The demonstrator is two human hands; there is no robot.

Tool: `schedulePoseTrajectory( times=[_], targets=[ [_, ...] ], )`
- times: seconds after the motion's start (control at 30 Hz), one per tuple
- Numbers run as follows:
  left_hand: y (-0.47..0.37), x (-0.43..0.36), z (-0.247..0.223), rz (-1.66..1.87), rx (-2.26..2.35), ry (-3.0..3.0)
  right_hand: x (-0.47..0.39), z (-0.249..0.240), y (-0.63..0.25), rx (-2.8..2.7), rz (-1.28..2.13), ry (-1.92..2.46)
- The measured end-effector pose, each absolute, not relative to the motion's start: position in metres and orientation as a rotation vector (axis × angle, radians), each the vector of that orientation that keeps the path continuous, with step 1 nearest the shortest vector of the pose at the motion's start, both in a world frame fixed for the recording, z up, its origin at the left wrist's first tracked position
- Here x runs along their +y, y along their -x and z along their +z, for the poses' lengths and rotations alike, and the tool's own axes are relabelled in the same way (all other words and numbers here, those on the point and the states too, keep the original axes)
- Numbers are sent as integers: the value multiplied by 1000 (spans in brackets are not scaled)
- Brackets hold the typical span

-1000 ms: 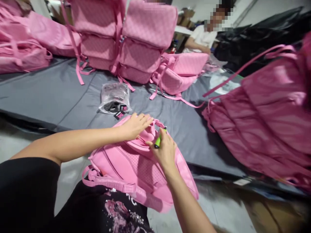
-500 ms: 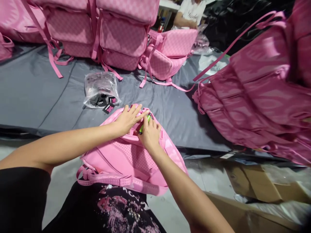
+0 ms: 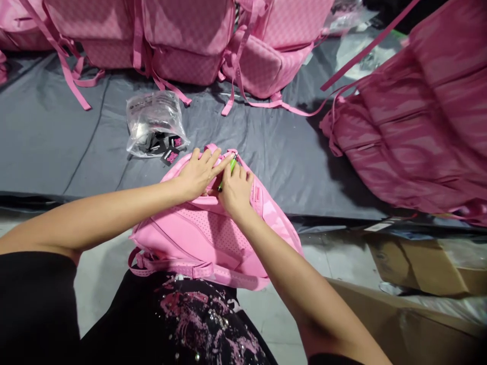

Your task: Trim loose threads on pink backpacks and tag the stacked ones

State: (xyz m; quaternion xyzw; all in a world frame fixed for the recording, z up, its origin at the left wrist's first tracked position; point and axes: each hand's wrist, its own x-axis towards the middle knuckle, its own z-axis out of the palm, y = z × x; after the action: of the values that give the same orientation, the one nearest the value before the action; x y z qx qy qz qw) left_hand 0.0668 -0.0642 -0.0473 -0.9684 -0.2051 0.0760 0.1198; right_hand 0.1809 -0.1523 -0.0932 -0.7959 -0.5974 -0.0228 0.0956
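Observation:
A pink backpack (image 3: 213,230) leans from the table's front edge toward my lap, its perforated back panel and straps facing me. My left hand (image 3: 198,175) lies on the upper part of the backpack with fingers stretched out, its index finger reaching to the tip of a slim bright-green tool with dark ends (image 3: 232,165). My right hand (image 3: 236,191) is closed around that tool at the bag's top, beside the left fingers. The tool's exact kind cannot be made out. Fingers hide part of the bag's top.
Past the backpack, a clear plastic bag (image 3: 155,121) with black tags lies on the grey-covered table (image 3: 102,147). Pink checkered backpacks (image 3: 186,35) line the back. Darker pink backpacks (image 3: 422,126) stand at the right, with cardboard boxes (image 3: 414,266) on the floor below.
The camera view has tipped down, so the person at the back is out of sight. Both hands keep nearly the same place on the backpack, the right still holding the green tool.

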Motion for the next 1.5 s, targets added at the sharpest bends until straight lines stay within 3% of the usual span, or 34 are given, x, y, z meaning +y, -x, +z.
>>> schedulePoseTrajectory(
  times=[0.37,0.53,0.67,0.8,1.3,1.5],
  targets=[
    [-69,-63,-50,192,-625,2853,-156,-100,-190,-1749,-46,2247],
    [-66,-64,-49,141,-619,2848,-200,-88,-189,-1521,6,2017],
    [-66,-65,-50,119,-639,2852,-223,-74,-186,-1291,330,1828],
    [-69,-66,-46,167,-683,2864,-202,-61,-185,-1441,641,1795],
    [-71,-54,-42,217,-623,2955,-196,-64,-155,-1521,255,2077],
    [-69,-54,-41,209,-599,2939,-197,-64,-149,-1543,264,2079]
  ],
)
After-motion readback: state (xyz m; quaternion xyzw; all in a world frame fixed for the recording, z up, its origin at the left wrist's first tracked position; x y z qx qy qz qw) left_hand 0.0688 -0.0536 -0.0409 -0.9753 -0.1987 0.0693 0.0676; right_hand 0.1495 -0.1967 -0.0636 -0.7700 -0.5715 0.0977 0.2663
